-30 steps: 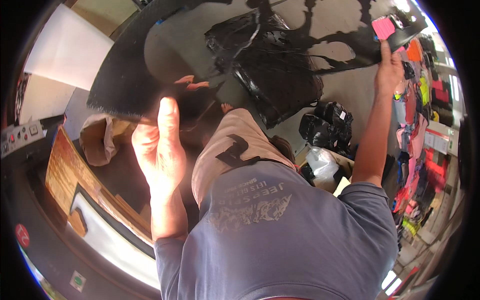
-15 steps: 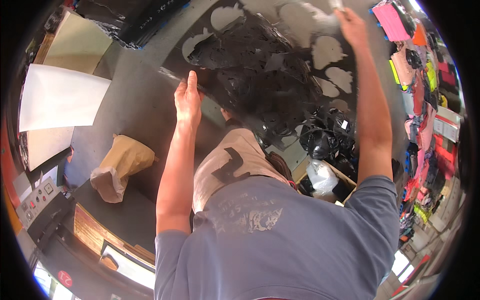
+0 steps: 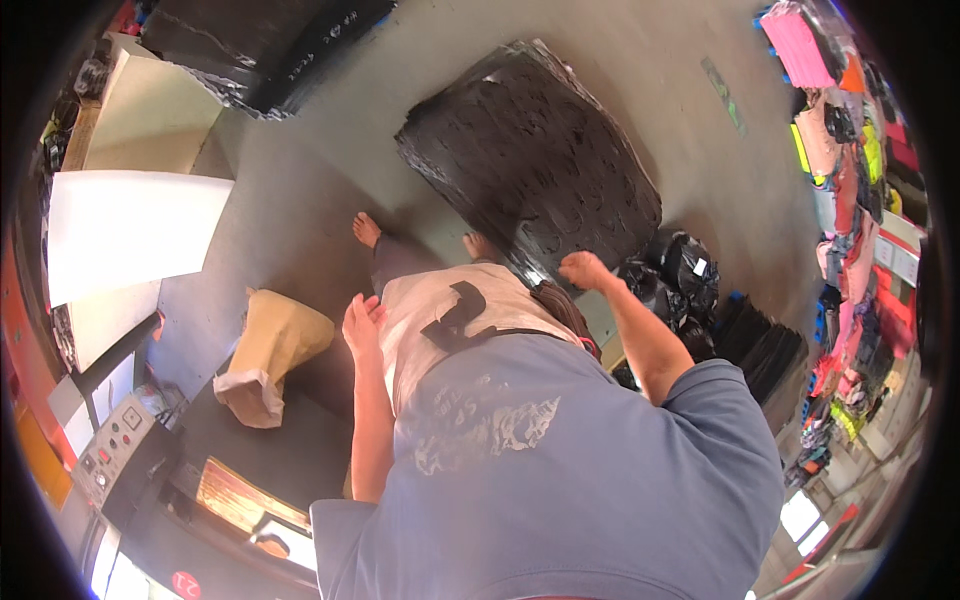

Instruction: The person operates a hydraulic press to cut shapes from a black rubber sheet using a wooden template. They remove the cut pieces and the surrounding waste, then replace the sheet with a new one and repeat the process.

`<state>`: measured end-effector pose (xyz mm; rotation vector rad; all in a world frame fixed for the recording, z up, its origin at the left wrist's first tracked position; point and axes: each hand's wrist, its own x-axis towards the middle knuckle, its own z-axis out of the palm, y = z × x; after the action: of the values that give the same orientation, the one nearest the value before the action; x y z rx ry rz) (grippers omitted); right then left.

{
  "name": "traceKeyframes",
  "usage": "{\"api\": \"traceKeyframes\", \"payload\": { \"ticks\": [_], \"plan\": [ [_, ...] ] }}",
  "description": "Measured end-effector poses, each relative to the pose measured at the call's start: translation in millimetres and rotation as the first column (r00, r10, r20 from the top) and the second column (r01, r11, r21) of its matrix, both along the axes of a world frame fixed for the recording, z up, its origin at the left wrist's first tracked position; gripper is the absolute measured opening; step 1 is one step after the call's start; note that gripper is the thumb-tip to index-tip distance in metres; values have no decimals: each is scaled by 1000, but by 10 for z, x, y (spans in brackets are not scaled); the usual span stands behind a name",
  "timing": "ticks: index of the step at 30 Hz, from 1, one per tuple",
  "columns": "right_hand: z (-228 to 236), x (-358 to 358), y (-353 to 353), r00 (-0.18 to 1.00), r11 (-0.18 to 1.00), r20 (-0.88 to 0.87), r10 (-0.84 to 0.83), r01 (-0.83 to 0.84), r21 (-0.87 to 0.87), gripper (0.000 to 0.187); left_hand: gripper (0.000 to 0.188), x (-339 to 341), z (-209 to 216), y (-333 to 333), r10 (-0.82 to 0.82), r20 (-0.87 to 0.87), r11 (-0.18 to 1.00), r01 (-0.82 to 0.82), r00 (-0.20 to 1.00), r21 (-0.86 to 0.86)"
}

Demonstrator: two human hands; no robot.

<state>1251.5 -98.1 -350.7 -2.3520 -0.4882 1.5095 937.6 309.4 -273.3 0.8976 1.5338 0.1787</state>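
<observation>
My left hand [image 3: 363,324] is held in front of my left hip with its fingers apart and nothing in them. On the other side, my right hand [image 3: 586,271] is curled closed above the near edge of a stack of large dark sheets [image 3: 530,150], and nothing shows in it. The sheets lie on the floor in front of me, their top marked with rows of curved cut outlines. A pale apron [image 3: 420,300] with a black patch hangs at my waist.
Black plastic bags [image 3: 690,270] and another dark stack [image 3: 755,350] sit to my right. A brown paper sack [image 3: 280,345] stands at left, near a machine's control panel [image 3: 115,450] and a white sheet [image 3: 140,235]. Black slabs [image 3: 265,50] lie far left; colourful piles [image 3: 845,200] line the right.
The large dark sheet with cut-out holes, held up between both hands before, is out of them. Both hands have come back toward my body, and the stack on the floor is in plain sight.
</observation>
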Motion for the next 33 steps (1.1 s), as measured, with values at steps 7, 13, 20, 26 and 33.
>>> {"api": "traceKeyframes", "payload": {
  "ticks": [7,13,20,26,33],
  "plan": [
    [169,310,1953,986,986,157,-52,26,162,32,46,553,-305,1617,-222,99,970,210,970,124],
    [888,763,3895,946,911,269,-178,56,408,28,41,1476,341,3272,-457,150,852,383,877,356],
    [1046,1969,5462,892,870,451,24,-241,430,32,35,1571,295,4415,-269,154,934,218,951,283],
    [386,3866,6842,808,924,565,-169,-69,376,38,32,1247,-493,4287,-79,23,993,76,997,93],
    [-344,5592,8443,749,973,644,-156,3,232,56,21,1630,-618,4292,-753,-535,362,921,382,147]
  ]
}}
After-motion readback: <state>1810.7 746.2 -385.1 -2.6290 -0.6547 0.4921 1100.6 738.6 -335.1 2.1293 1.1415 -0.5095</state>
